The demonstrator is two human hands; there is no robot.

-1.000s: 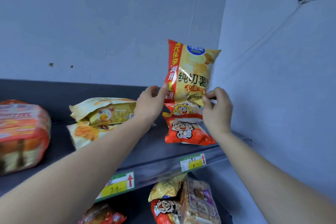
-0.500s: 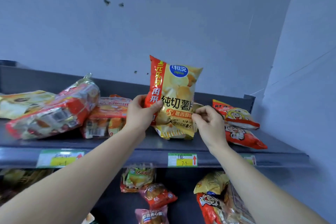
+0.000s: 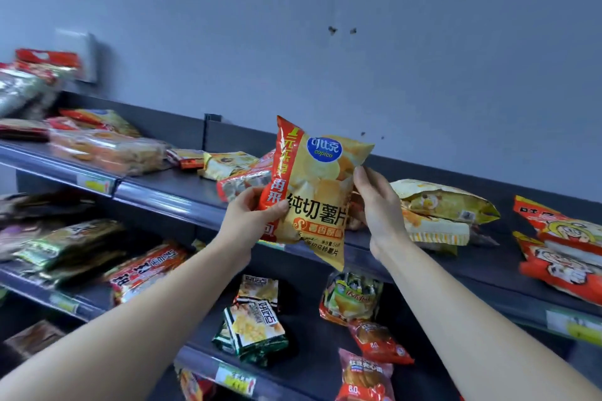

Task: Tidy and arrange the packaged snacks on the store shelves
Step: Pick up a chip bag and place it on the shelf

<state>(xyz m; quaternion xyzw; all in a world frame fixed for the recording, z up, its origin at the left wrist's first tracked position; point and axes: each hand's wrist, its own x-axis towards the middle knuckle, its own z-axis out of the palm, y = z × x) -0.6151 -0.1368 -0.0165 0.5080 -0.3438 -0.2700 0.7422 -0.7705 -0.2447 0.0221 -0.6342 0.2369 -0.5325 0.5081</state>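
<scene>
I hold a yellow and red potato chip bag (image 3: 317, 185) upright in the air in front of the top shelf (image 3: 169, 189). My left hand (image 3: 250, 221) grips its left edge, thumb across the front. My right hand (image 3: 378, 205) pinches its right edge. Behind the bag on the shelf lie two pale yellow snack bags (image 3: 439, 205) stacked on each other. Red cartoon-face packs (image 3: 560, 247) lie at the far right of that shelf.
More packets (image 3: 107, 150) lie scattered along the top shelf to the left. The lower shelf (image 3: 312, 365) carries green corn-snack packs (image 3: 254, 325), red packs (image 3: 146, 270) and small bread packs (image 3: 378, 342). A grey wall (image 3: 325, 42) rises behind the shelves.
The view has swung left and down, showing more of the shelves. Both hands carried the chip bag leftward off the right-end packs and now hold it clear of the shelf.
</scene>
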